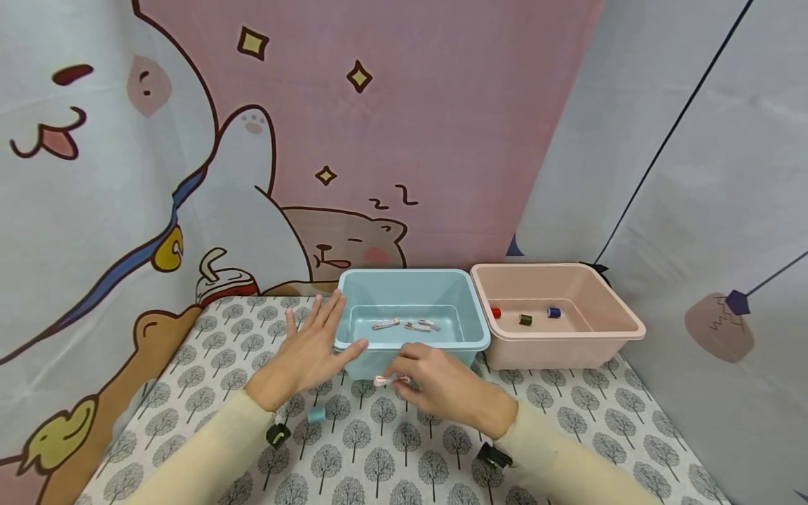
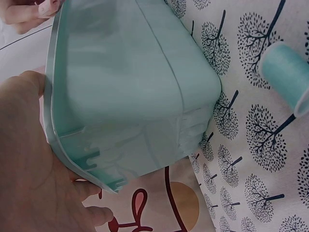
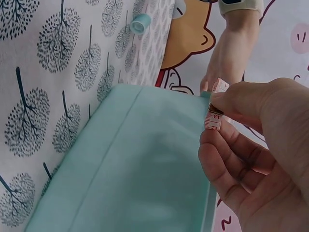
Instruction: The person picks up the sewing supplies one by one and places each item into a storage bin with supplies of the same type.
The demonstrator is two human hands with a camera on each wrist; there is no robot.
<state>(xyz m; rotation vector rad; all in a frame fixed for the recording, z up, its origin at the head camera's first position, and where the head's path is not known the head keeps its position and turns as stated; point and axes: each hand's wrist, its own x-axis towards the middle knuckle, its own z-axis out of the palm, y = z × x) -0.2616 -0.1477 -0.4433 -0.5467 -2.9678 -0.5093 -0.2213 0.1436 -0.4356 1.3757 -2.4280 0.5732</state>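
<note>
My right hand (image 1: 435, 386) pinches a small folded measuring tape (image 3: 213, 120), white with red marks and numbers, between thumb and fingers. It is held just in front of the light blue bin (image 1: 366, 363), near the front rim. Inside that bin lie other small folded strips (image 1: 386, 324) that look like the same tape. My left hand (image 1: 309, 354) rests at the bin's left front corner, fingers extended along the rim. In the left wrist view, a light blue thread spool (image 2: 286, 72) lies on the tablecloth beside the bin.
To the right, against the blue bin, stands a pink bin (image 1: 555, 351) with a red spool (image 1: 496, 313), a dark green spool (image 1: 525, 320) and a blue spool (image 1: 553, 313). A tree-print cloth (image 1: 379, 463) covers the table; a cartoon-print curtain (image 1: 467, 140) hangs behind.
</note>
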